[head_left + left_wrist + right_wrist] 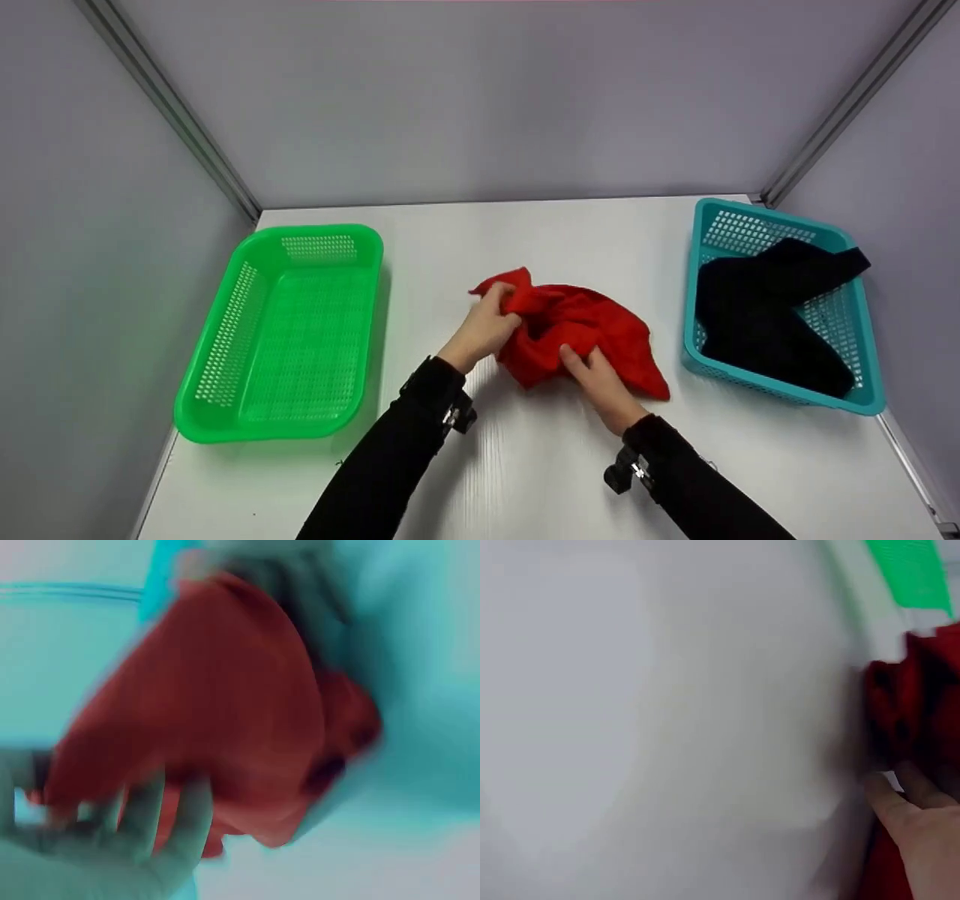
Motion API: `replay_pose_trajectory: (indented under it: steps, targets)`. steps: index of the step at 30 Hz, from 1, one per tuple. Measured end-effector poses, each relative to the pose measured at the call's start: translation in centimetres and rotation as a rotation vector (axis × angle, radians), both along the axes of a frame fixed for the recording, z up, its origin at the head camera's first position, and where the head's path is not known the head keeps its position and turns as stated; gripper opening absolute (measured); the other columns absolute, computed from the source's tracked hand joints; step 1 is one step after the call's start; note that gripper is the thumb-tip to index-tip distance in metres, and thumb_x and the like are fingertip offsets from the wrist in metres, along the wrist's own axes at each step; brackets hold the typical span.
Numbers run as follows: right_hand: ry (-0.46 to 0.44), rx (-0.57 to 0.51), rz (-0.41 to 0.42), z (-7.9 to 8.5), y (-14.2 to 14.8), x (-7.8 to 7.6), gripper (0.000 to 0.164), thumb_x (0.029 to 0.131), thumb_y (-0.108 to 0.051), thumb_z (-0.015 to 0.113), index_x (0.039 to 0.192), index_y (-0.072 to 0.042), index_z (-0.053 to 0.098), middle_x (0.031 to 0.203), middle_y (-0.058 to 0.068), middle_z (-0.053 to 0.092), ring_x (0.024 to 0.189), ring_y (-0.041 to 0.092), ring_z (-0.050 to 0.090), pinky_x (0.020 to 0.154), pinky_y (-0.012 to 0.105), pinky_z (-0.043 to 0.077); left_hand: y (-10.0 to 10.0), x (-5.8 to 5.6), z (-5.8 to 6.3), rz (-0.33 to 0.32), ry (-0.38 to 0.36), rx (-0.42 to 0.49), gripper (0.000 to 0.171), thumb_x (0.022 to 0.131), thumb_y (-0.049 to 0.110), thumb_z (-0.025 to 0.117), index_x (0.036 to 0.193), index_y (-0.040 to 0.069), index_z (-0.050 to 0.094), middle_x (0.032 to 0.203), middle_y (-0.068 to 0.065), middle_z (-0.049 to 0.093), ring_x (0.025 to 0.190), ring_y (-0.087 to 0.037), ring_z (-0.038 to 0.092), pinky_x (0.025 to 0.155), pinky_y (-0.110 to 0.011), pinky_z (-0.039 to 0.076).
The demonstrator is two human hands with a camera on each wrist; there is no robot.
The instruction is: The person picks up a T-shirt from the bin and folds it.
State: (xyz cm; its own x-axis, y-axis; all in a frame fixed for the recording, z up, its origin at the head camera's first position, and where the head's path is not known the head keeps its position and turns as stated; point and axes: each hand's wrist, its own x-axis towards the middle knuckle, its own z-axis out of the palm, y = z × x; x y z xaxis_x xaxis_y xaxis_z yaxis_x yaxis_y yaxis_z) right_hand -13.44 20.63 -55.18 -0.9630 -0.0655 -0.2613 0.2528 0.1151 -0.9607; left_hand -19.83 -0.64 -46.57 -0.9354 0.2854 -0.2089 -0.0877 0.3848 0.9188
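Observation:
A crumpled red cloth (600,322) lies bunched over the middle of the white table, its folds hiding what kind of piece it is. My left hand (484,326) grips its upper left part between thumb and fingers; in the left wrist view the cloth (202,697) hangs in a broad, blurred sheet over the fingers (191,821). At the lower edge, my right hand (604,382) pinches the fabric, with some fingers hidden by it. The right wrist view has thumb and finger of that hand (922,832) right at a fold of the cloth (900,705).
To the left stands a green plastic basket (373,330) with nothing in it. On the right is a blue basket (694,300) holding a black garment (757,322), one end of which hangs over the rim. Grey walls (480,105) close off the back and sides.

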Motion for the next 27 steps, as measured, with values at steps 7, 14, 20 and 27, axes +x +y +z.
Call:
replay_pose_trajectory:
  steps: [7, 14, 20, 27]
  targets:
    - [0.135, -0.003, -0.158, 3.3, -1.3, -1.1, 0.024, 0.104, -0.029, 0.065, 0.103, -0.005, 0.065, 0.090, 0.003, 0.063, 0.089, 0.015, 0.055, 0.079, 0.024, 0.048, -0.3, 1.2, -1.0, -0.196, 0.007, -0.197, 0.050, 0.094, 0.029, 0.067, 0.134, 0.006, 0.051, 0.121, -0.017, 0.061, 0.106, -0.037, 0.062, 0.089, -0.046, 0.054]
    - [0.187, -0.364, -0.112, 6.5, -2.9, -0.9, 0.025, 0.107, -0.025, 0.061, 0.116, -0.002, 0.062, 0.106, 0.010, 0.065, 0.095, 0.018, 0.064, 0.079, 0.027, 0.055, 0.9, 1.9, -0.8, -0.182, 0.572, -0.388, 0.078, 0.091, 0.043, 0.074, 0.157, 0.019, 0.041, 0.158, -0.015, 0.033, 0.148, -0.037, 0.026, 0.116, -0.060, 0.027]
    - [0.170, -0.477, 0.016, 7.6, -2.9, -0.6, 0.035, 0.110, -0.029, 0.051, 0.134, -0.003, 0.053, 0.122, 0.012, 0.059, 0.112, 0.023, 0.058, 0.089, 0.029, 0.053, 0.9, 2.0, 0.1, -0.264, 0.717, -0.396, 0.099, 0.087, 0.063, 0.074, 0.163, 0.020, 0.028, 0.147, -0.007, 0.052, 0.140, -0.029, 0.045, 0.120, -0.056, 0.027]
    - [0.249, -0.325, -0.045, 7.7, -2.3, -1.1, 0.032, 0.109, -0.024, 0.054, 0.131, -0.002, 0.060, 0.120, 0.012, 0.065, 0.113, 0.022, 0.060, 0.096, 0.031, 0.050, 0.4, 2.0, 0.0, -0.290, 0.803, -0.713, 0.053, 0.094, 0.047, 0.069, 0.135, 0.014, 0.064, 0.111, -0.002, 0.073, 0.106, -0.024, 0.066, 0.112, -0.055, 0.039]
